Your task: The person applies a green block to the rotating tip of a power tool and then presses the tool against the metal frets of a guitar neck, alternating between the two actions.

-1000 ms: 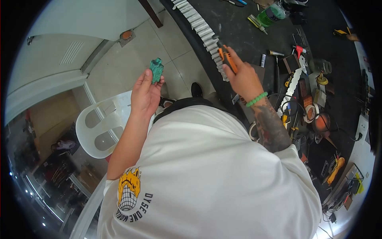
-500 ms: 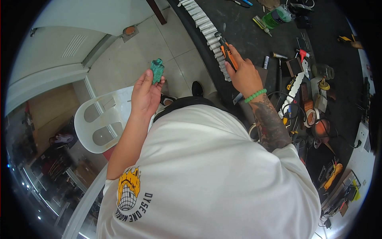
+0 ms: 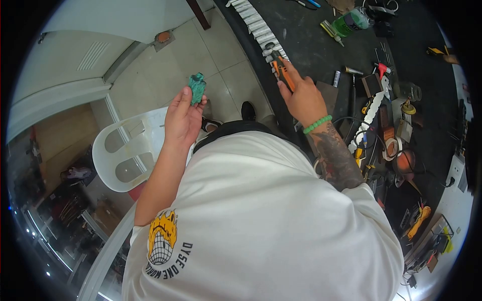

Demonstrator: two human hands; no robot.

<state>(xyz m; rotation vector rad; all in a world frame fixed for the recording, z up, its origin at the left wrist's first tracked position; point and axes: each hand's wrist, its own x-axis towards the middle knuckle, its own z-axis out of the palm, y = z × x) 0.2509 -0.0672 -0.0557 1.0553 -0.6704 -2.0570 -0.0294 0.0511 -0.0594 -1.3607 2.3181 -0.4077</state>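
My left hand (image 3: 186,118) is closed on a rough, banded green stone (image 3: 197,89), held up between thumb and fingers over the tiled floor. My right hand (image 3: 305,100), with a green bead bracelet at the wrist, grips an orange-and-black hand tool (image 3: 284,75). A round dark head forms the tool's far end; its exact kind I cannot make out. The tool is over a row of whitish slats (image 3: 257,29) along the edge of the dark workbench (image 3: 301,37). Part of its handle is hidden under my fingers.
On the bench are a green bottle (image 3: 350,21), a hammer (image 3: 353,90), a red-handled tool (image 3: 383,68), a glass jar (image 3: 410,91) and looped cables. A white plastic chair (image 3: 108,173) stands at my left on the floor.
My right hand and the orange-and-black tool have shifted slightly left, toward the bench edge and the slats. The left hand and the green stone have hardly moved.
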